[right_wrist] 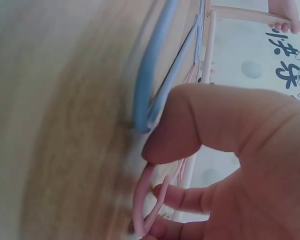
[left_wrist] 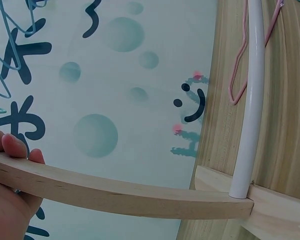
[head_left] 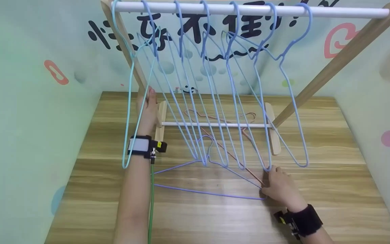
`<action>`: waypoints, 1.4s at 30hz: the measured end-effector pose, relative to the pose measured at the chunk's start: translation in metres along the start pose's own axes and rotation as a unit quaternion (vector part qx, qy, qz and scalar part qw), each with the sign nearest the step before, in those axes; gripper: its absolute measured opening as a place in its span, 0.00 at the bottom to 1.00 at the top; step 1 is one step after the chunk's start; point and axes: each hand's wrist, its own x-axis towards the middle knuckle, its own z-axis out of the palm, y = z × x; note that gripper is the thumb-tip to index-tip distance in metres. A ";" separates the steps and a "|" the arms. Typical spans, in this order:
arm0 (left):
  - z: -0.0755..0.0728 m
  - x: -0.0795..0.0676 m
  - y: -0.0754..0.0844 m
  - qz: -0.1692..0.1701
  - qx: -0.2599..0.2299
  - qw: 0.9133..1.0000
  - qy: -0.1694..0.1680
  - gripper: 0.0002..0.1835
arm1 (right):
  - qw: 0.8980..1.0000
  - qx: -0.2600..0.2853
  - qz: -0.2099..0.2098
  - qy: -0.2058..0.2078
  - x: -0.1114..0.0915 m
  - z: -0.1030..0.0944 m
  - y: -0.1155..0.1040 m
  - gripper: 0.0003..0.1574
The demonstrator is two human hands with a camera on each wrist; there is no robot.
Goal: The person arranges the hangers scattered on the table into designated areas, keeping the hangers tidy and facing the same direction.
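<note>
My left hand (head_left: 148, 113) grips the left wooden upright (left_wrist: 115, 199) of a clothes rack, fingers wrapped round it in the left wrist view. At the front right, my right hand (head_left: 282, 188) pinches one end of a pink hanger (right_wrist: 138, 202) between thumb and fingers. That hanger lies on the table, partly behind the hanging ones. Beside the pinched end, a purple-blue hanger (head_left: 212, 194) lies flat, its corner close to my thumb in the right wrist view. Several blue hangers (head_left: 230, 81) hang from the rack's white top rod (head_left: 195, 8).
The rack's lower white rod (head_left: 215, 125) joins two wooden feet (head_left: 273, 135) on the wood-grain table (head_left: 201, 223). A light blue-green hanger (head_left: 128, 101) hangs over my left forearm. Printed walls (head_left: 19, 101) enclose the back and sides. A green cable (head_left: 151, 203) runs along my left arm.
</note>
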 end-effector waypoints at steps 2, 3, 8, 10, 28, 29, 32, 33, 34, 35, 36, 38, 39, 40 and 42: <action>0.000 0.000 0.000 0.001 0.001 1.000 0.000 0.18 | 1.000 0.008 0.002 -0.002 -0.004 0.000 0.001 0.40; 0.000 0.000 0.001 0.002 0.000 1.000 0.000 0.18 | 1.000 0.013 0.003 -0.003 -0.006 0.000 0.001 0.40; 0.000 0.000 0.002 0.002 0.003 1.000 0.001 0.18 | 1.000 0.025 -0.006 0.005 -0.014 -0.001 0.006 0.39; 0.000 0.000 0.002 -0.002 0.002 1.000 0.002 0.18 | 1.000 0.028 -0.006 0.005 -0.016 -0.001 0.009 0.39; 0.000 -0.001 0.003 -0.021 0.020 1.000 -0.003 0.20 | 0.993 0.096 -0.022 0.064 -0.017 0.004 0.027 0.27; 0.000 -0.001 0.002 -0.017 0.021 1.000 -0.002 0.17 | 0.993 0.093 -0.028 0.061 -0.016 0.004 0.027 0.26; 0.001 0.001 0.001 0.009 0.017 1.000 0.003 0.12 | 0.995 0.087 -0.039 0.043 -0.015 0.005 0.028 0.23; 0.001 0.001 0.001 0.013 0.015 1.000 0.002 0.12 | 0.995 0.086 -0.043 0.038 -0.014 0.005 0.028 0.22; 0.001 0.001 0.001 0.015 0.013 1.000 0.003 0.12 | 0.995 0.084 -0.045 0.034 -0.014 0.005 0.028 0.22; 0.001 0.001 0.000 0.017 0.012 1.000 0.003 0.13 | 0.995 0.082 -0.047 0.032 -0.014 0.005 0.028 0.23; 0.001 0.001 0.000 0.016 0.012 1.000 0.004 0.13 | 0.995 0.079 -0.048 0.029 -0.014 0.005 0.028 0.23; 0.001 0.001 0.000 0.014 0.009 1.000 0.003 0.13 | 0.996 0.073 -0.047 0.023 -0.014 0.005 0.028 0.24; 0.001 0.001 0.000 0.013 0.009 1.000 0.003 0.13 | 0.996 0.071 -0.043 0.018 -0.014 0.005 0.027 0.24; 0.001 0.001 0.000 0.010 0.008 1.000 0.004 0.13 | 0.997 0.069 -0.040 0.010 -0.015 0.005 0.027 0.24; 0.002 0.001 0.001 0.006 0.003 1.000 0.003 0.13 | 0.997 0.067 -0.031 -0.005 -0.016 0.004 0.026 0.24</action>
